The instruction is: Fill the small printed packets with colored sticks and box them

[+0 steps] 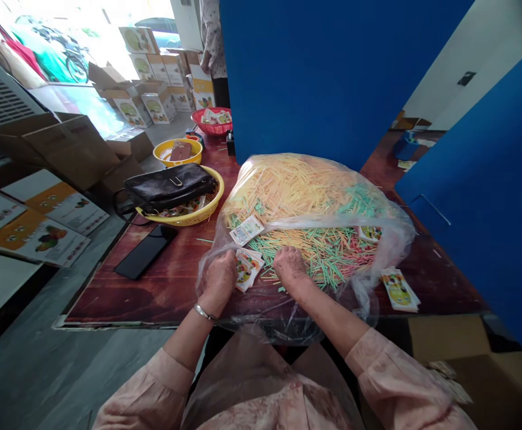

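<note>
A large clear plastic bag lies open on the table, full of thin coloured sticks in yellow, orange, green and pink. My left hand is closed at the bag's left edge, on a small fan of printed packets that stick out to its right. In the bag's mouth my right hand rests on the sticks with curled fingers; what is in them is hidden. A printed card lies above my left hand. More packets are stacked right of the bag.
Left on the table are a black phone, a black handbag on a yellow basket, a smaller yellow basket and a red basket. Blue partitions stand behind. Cartons fill the left floor; a person stands beyond.
</note>
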